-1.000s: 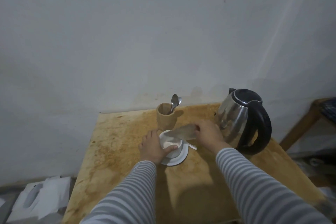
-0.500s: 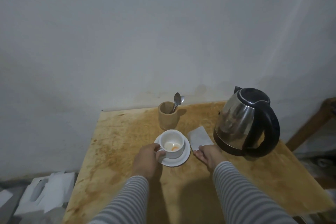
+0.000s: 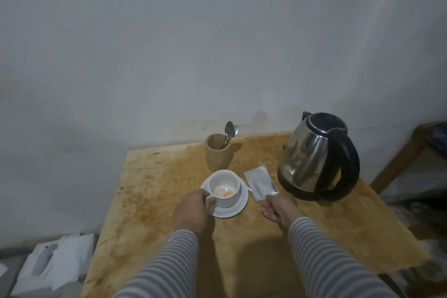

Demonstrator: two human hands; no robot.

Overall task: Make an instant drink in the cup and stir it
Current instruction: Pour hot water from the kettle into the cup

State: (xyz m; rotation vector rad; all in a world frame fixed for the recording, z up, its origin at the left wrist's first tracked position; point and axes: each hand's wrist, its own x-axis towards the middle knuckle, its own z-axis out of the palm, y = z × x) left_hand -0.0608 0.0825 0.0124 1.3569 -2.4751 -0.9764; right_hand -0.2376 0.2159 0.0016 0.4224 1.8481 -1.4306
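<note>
A white cup [image 3: 227, 197] stands on a white saucer [image 3: 238, 208] in the middle of the stained wooden table [image 3: 154, 191]. White and orange powder lies at the cup's bottom. My left hand [image 3: 193, 209] grips the cup's handle on its near-left side. Right of the saucer, a silvery sachet [image 3: 260, 182] lies flat on the table. My right hand [image 3: 278, 208] rests just in front of it, fingers loosely apart, fingertips at the sachet's near edge. Two spoons [image 3: 229, 132] stick out of a wooden holder [image 3: 217, 153] behind the cup.
A steel kettle [image 3: 312, 157] with a black handle stands at the right, close to the sachet. The wall runs right behind the table. White paper items [image 3: 55, 266] lie on the floor at the left. A wooden furniture leg [image 3: 401, 159] stands at the right.
My right hand took the sachet away from over the cup and laid it on the table beside the saucer. My left hand shifted from around the cup to its handle.
</note>
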